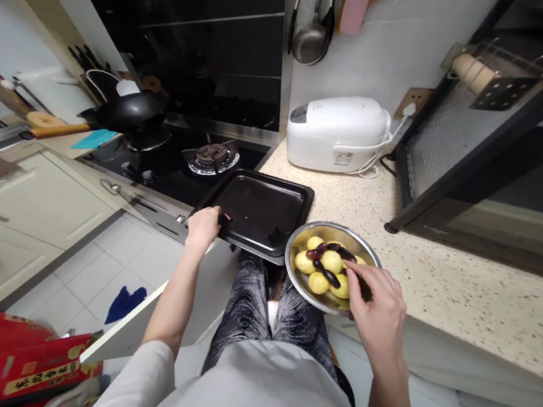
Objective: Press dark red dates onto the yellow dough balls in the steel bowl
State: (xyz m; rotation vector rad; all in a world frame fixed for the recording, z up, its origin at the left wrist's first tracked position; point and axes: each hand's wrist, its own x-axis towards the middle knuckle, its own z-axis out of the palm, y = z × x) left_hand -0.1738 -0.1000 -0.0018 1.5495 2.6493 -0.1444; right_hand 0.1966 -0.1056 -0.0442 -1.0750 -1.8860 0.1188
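Note:
My left hand (204,226) is closed at the near left corner of a black baking tray (264,206). At its fingertips, over the tray, shows a small dark purple oblong vegetable (226,217). To the right, a steel bowl (291,277) holds several round yellow potatoes (331,261) and several dark purple oblong vegetables (330,278). Over the bowl's right side, my right hand (376,302) has thumb and fingers drawn together among the contents. What lies between those fingertips is hidden.
The tray spans the black gas hob (177,156) edge and the speckled counter (446,289). Behind stand a white rice cooker (339,135) and, at right, a black oven (511,183). A wok (133,110) sits on the left burner. A cabinet door (132,332) stands open below.

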